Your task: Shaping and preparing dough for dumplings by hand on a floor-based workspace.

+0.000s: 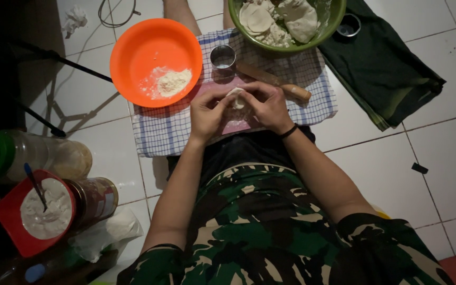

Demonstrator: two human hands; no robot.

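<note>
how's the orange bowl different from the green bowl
The orange bowl holds only a small heap of flour, with most of its bottom bare; the green bowl is filled with pale dough pieces. The orange bowl shows whole, left of the hands; the green bowl is cut off by the top edge, further right. Both are round and rest partly on the checked cloth.

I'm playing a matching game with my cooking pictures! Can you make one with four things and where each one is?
Things:
1. orange bowl
2. green bowl
3. rolling pin
4. piece of dough

Places or states:
A. pinched between both hands
B. holds a little flour
C. lying on the checked cloth, above the hands
D. holds flat dough rounds

Pairs: 1-B, 2-D, 3-C, 4-A
</note>
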